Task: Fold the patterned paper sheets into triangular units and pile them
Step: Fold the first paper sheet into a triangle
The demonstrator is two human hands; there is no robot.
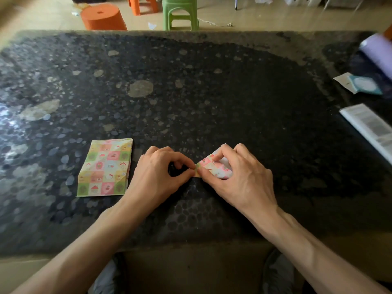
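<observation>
Fingers [220, 153] are curled in tight on both sides, and they meet on one small piece of patterned paper [212, 165], partly folded, with a slanted edge running up to the right. It lies low on the table [212, 92], near the front edge and about the middle. The left hand [161, 172] pinches the paper's left tip between thumb and forefinger, its other fingers tucked under. The right hand [239, 177] covers most of the rest: forefinger bent down onto the top of the fold, thumb pressing at the left tip right against the left thumb, remaining fingers curled over the far side. How much of the paper sits under that hand, I cannot tell.

Just left of the left hand, apart from it, sits a stack [105, 168] of flat sheets in the same checked print of pinks, greens and yellows, edges slightly fanned at the top.

Out to the right edge of the dark speckled table there is an open booklet [369, 126], behind it a teal packet [364, 84], and further back a pale purple roll [377, 52], blurred.

Beyond the table, on the floor, are a green stool [180, 13] and an orange stool [104, 16]. Down below the table edge, two grey shoes [277, 272] show.
</observation>
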